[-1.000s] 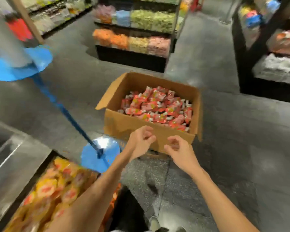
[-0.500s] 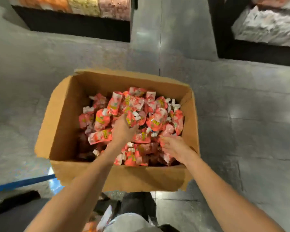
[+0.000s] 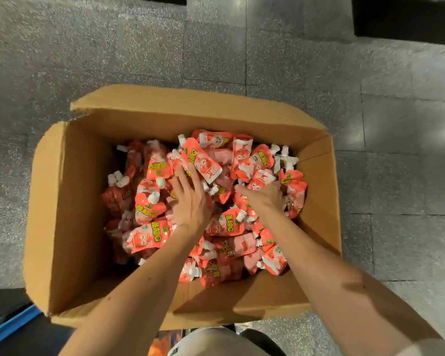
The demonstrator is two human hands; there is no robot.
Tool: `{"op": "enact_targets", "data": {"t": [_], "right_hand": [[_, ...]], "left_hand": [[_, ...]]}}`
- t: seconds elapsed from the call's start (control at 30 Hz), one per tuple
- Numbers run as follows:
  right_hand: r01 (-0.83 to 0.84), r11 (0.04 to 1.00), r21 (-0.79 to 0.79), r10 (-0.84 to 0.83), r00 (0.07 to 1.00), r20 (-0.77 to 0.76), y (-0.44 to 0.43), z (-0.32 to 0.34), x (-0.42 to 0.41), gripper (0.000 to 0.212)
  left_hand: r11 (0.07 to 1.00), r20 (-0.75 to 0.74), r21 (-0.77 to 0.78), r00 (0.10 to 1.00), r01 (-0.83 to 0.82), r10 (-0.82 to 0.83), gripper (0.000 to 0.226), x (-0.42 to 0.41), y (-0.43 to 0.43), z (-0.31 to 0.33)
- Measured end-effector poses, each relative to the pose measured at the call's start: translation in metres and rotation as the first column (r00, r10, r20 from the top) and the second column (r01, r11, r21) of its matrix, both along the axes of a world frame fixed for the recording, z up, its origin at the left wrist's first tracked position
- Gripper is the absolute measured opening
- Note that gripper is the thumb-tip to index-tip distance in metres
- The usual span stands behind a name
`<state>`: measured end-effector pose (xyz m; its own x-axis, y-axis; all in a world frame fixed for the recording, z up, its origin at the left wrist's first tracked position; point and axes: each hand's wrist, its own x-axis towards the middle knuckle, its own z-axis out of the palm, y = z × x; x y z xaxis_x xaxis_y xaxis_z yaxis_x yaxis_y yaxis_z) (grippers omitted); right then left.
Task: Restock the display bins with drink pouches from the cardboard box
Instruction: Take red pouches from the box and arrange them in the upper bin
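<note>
The left hand (image 3: 190, 204) lies flat on the red drink pouches (image 3: 144, 237), fingers straight, holding none. The right hand (image 3: 265, 199) digs into the pile with its fingers hidden, so I cannot tell if it holds one. The pouches fill the cardboard box (image 3: 82, 214) on the gray floor (image 3: 113, 47).

The pouches (image 3: 149, 237) carry bold yellow lettering on red; only a closing "C" reads clearly (the characters before it are too blurred to make out). A small green round badge (image 3: 165, 228) beside the lettering holds marks too small to read.
</note>
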<state>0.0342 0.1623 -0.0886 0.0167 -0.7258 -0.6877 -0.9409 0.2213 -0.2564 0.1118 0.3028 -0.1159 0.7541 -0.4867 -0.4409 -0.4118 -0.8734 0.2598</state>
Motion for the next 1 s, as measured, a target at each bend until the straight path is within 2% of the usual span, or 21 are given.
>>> {"op": "enact_targets", "data": {"t": [0.1, 0.2, 0.33, 0.43, 0.57, 0.67, 0.77, 0.83, 0.93, 1.0], "right_hand": [[0.025, 0.998, -0.056, -0.025, 1.0, 0.009, -0.006, 0.006, -0.004, 0.097], [0.026, 0.999, -0.038, -0.024, 0.999, 0.04, -0.01, 0.01, -0.011, 0.097], [0.103, 0.993, 0.058, -0.11, 0.985, 0.13, -0.01, 0.02, -0.017, 0.095], [0.159, 0.974, 0.164, -0.188, 0.965, 0.181, -0.007, 0.025, -0.023, 0.095], [0.176, 0.938, 0.3, -0.245, 0.946, 0.213, -0.002, 0.027, -0.033, 0.106], [0.166, 0.902, 0.398, -0.275, 0.933, 0.233, 0.004, 0.033, -0.038, 0.11], [0.116, 0.906, 0.407, -0.242, 0.931, 0.274, 0.009, 0.038, -0.037, 0.111], [0.076, 0.914, 0.399, -0.208, 0.932, 0.299, 0.011, 0.04, -0.034, 0.101], [0.008, 0.916, 0.401, -0.159, 0.926, 0.344, 0.011, 0.049, -0.031, 0.051], [-0.044, 0.916, 0.398, -0.124, 0.914, 0.385, 0.01, 0.054, -0.03, 0.035]], "left_hand": [[1.0, 0.015, -0.02, 1.0, 0.013, -0.012, 0.095, 0.002, 0.006, 0.005], [0.998, -0.016, -0.04, 0.999, 0.042, -0.043, 0.079, 0.015, 0.021, 0.01], [0.989, 0.033, -0.139, 0.999, 0.042, -0.038, 0.044, 0.033, 0.028, 0.019], [0.975, 0.012, -0.219, 0.999, -0.034, 0.037, 0.038, 0.031, 0.032, 0.028], [0.939, -0.057, -0.323, 0.993, -0.118, 0.105, 0.037, 0.018, 0.045, 0.032], [0.908, -0.046, -0.403, 0.994, -0.114, 0.104, 0.025, 0.012, 0.054, 0.038], [0.879, -0.034, -0.471, 0.997, -0.076, 0.068, 0.026, 0.008, 0.057, 0.047], [0.861, 0.01, -0.507, 0.999, -0.028, 0.039, 0.022, 0.007, 0.056, 0.054], [0.839, 0.057, -0.543, 0.998, 0.027, 0.005, 0.021, 0.007, 0.052, 0.06], [0.82, 0.116, -0.562, 0.992, 0.104, -0.045, 0.016, 0.005, 0.049, 0.064]]}}
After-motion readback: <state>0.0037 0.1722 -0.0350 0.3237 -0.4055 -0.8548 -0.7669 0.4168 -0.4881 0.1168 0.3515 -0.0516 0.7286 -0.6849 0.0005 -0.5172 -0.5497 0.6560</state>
